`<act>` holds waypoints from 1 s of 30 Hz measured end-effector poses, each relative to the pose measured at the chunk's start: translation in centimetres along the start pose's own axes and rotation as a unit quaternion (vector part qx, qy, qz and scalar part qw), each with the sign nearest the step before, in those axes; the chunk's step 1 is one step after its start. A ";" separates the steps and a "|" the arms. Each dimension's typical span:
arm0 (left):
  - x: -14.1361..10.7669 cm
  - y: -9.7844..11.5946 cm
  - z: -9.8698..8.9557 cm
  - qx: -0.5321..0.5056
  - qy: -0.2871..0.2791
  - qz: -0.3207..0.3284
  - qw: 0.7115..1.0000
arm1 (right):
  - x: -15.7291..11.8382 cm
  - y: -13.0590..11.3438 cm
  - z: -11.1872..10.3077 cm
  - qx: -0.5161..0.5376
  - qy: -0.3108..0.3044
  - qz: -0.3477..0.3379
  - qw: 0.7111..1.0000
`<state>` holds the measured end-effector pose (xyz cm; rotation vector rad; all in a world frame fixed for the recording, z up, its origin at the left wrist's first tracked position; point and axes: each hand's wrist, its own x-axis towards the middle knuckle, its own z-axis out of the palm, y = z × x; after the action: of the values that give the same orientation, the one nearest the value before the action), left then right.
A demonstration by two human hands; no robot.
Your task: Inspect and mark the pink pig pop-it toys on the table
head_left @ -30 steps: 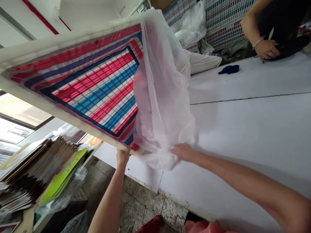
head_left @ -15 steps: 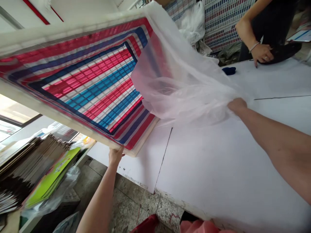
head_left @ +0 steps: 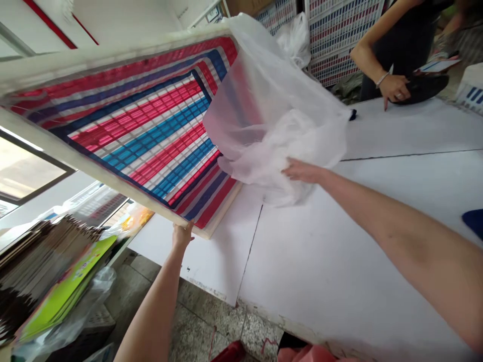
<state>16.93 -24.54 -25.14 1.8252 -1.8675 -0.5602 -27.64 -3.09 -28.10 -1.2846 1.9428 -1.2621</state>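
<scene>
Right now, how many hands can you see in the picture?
3: the left hand at the edge of the frame, the right hand on the sheer white fabric, and a co-worker's hand on the far side. More may be hidden.

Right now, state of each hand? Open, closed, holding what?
Left hand: closed, holding the lower edge of the pale frame.
Right hand: open, resting on the bunched sheer film, not visibly gripping.

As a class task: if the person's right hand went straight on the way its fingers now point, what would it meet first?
The gathered translucent plastic sheet, which the fingertips of the right hand seem to touch. Beyond it probably lies the striped framed panel, though depth is unclear.
</scene>
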 end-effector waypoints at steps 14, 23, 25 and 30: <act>-6.8 11.9 11.3 -0.156 -0.303 0.044 0.939 | -14.4 0.6 10.7 -0.266 -0.205 -0.144 0.931; -14.0 22.3 16.1 -0.141 -0.325 0.408 0.842 | -21.6 -1.8 5.9 -0.150 -0.191 -0.144 0.959; -17.0 22.2 16.6 -0.043 -0.300 0.545 0.782 | -23.6 -2.6 4.1 -0.078 -0.177 -0.145 0.970; -24.8 17.4 17.2 -0.036 -0.165 0.661 0.731 | -31.9 -3.9 -1.5 0.006 -0.173 -0.140 0.975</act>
<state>-7.11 0.28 -29.98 -0.0147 -2.6810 -0.3574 -13.04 25.60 -26.77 -1.6899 1.5466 -1.0818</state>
